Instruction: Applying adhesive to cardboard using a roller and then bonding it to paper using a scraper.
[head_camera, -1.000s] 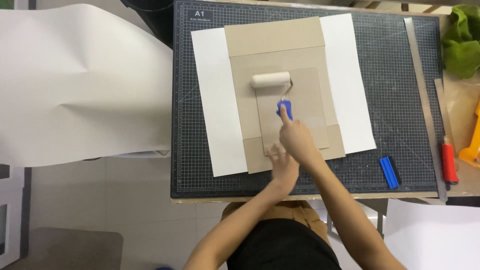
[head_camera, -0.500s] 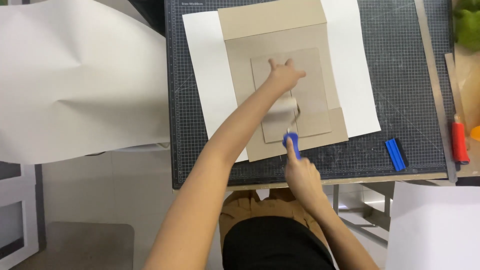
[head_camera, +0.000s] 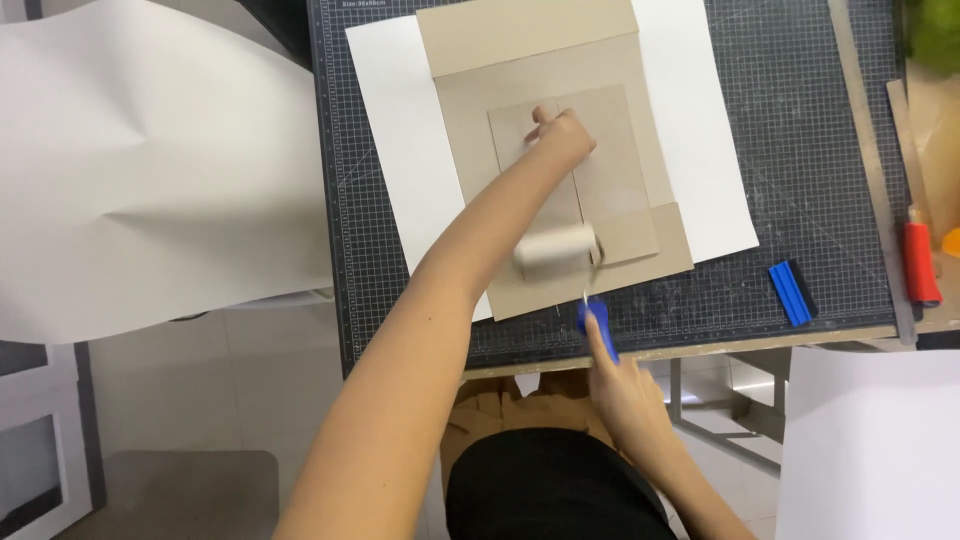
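Roller at the near edge of the board, other hand pinning the panel

Left hand (head_camera: 560, 135) presses flat, fingers together, on the small grey card panel (head_camera: 575, 180); right hand (head_camera: 625, 390), nearer the body, is closed round the blue handle of the foam roller (head_camera: 557, 250), which sits on the larger greyboard (head_camera: 560, 75). If the pinning hand eases, the panel could skew; the roller could run off the near edge

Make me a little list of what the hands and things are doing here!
left hand: presses flat on the small brown card
right hand: grips the blue handle of the paint roller
roller: lies on the large brown board, near its front edge
under the board: white sheet on the cutting mat
beside: blue scraper, red-handled knife
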